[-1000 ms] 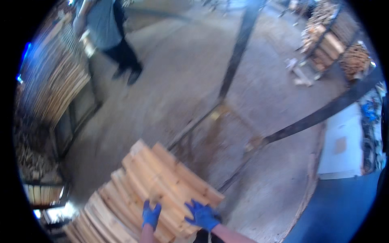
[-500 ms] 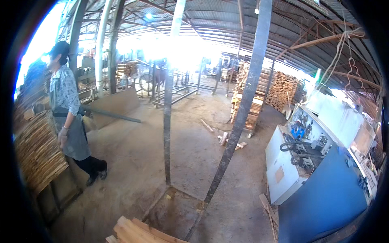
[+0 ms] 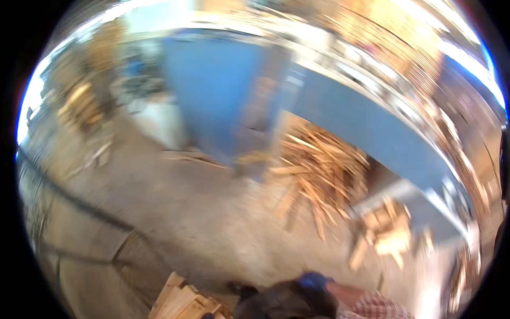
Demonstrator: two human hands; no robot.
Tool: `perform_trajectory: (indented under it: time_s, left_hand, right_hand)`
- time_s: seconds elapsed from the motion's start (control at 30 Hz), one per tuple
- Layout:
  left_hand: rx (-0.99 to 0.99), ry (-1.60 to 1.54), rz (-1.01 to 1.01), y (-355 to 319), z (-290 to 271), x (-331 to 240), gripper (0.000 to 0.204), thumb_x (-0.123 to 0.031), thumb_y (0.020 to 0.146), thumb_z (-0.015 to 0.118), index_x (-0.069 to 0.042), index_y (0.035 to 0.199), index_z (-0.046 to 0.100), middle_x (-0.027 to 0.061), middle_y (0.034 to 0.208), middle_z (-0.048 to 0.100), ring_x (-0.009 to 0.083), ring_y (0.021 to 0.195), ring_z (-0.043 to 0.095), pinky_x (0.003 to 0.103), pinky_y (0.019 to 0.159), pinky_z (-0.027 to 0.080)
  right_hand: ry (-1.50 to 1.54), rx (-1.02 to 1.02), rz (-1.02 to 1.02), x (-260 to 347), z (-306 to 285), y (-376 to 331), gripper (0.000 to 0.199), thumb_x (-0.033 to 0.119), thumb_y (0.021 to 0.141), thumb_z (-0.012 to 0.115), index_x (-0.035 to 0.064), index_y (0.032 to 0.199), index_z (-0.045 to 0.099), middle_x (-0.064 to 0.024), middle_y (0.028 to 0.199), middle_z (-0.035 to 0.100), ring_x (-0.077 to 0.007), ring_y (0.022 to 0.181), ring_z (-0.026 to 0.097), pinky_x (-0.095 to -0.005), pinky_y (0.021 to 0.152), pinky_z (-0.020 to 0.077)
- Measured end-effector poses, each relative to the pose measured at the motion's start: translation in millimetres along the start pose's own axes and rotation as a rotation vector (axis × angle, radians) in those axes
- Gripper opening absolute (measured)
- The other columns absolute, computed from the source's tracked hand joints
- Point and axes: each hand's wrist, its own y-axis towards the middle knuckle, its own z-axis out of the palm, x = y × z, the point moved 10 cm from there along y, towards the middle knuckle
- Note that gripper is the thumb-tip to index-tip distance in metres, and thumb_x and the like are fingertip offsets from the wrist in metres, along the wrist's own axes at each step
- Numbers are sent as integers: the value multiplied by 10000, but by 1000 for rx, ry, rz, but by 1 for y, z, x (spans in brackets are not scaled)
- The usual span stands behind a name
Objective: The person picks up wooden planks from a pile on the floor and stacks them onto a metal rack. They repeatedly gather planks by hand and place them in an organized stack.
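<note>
My right hand (image 3: 315, 280), in a blue glove, is close in front of my dark-clothed body at the lower edge. Its forearm, in a red-and-white checked sleeve, comes in from the lower right. Motion smears the fingers, and I see no object in them. Left of my body lies a stack of pale wooden boards (image 3: 183, 300), cut off by the lower edge. A small dark patch on these boards may be part of my left glove; the rest of that hand is out of the picture.
A long blue machine bench (image 3: 361, 117) runs across the far side and right. Beneath it lies a heap of thin wood offcuts (image 3: 324, 170), with chunkier wood pieces (image 3: 385, 231) nearer me. A dark metal frame (image 3: 79, 204) stands at left.
My view has swung right and down. The co-worker on the left has gone out of sight, the blue bench has come to the middle, and my gloved right hand has appeared.
</note>
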Motion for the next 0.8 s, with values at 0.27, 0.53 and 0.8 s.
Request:
perform_trajectory:
  time_s: [0.27, 0.53, 0.8]
  left_hand:
    - [255, 446, 54, -23, 152, 0, 411, -293, 861, 644, -81, 1204, 564, 75, 1044, 635, 200, 927, 593, 323, 780, 480]
    - [661, 610, 171, -66, 398, 5, 455, -284, 841, 659, -94, 1238, 543, 88, 1076, 636, 215, 948, 600, 329, 785, 484]
    - [716, 819, 107, -121, 594, 22, 320, -185, 835, 648, -60, 1128, 623, 35, 931, 660, 169, 817, 605, 317, 712, 492]
  right_hand:
    - [894, -423, 97, -149, 26, -189, 452, 411, 861, 619, 72, 1159, 625, -145, 1137, 643, -268, 1046, 618, -343, 910, 471]
    - [1072, -723, 779, -312, 143, -428, 478, 432, 826, 613, 60, 1123, 648, -168, 1125, 642, -306, 1051, 612, -364, 911, 472]
    - [982, -672, 780, -368, 253, -431, 483, 454, 825, 593, 66, 1105, 656, -158, 1141, 638, -305, 1076, 599, -367, 908, 473]
